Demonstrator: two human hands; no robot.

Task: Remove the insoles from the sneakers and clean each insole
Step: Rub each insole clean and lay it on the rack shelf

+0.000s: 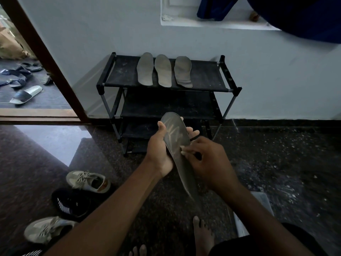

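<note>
Dark foam is what we are holding in the head view: a dark insole (177, 137) slanting up and away from us above the floor (276, 163), in front of the black shoe rack (203, 78). Our left hand (159, 150) is cradling its front half from beneath, with the thumb hooking over the left edge and the fingers (192, 133) curling up past the right edge. Our right hand (208, 163) is meeting it at the middle, bent fingertips appearing to pinch the right edge. Whether a cloth is lying under them we cannot tell. Pale streaks are showing across the forefoot.

Three grey insoles (163, 71) are lying side by side on the rack's top shelf, well apart from our hands. To our left, a farther beige sneaker (88, 181), a black sneaker (72, 202) and a nearer beige sneaker (44, 230) are sitting on the floor.

We are judging the risks this way. The heel end is hanging free below both hands, so hard rubbing could end up creasing the thin foam there. Both hands are gripping mostly at the edges, so a strong stroke could twist the insole loose and drop it onto the speckled floor, dirtying it again. Working on one spot may be leaving the streaks elsewhere untouched. A careless placing on the shelf could knock the three grey insoles off.
</note>
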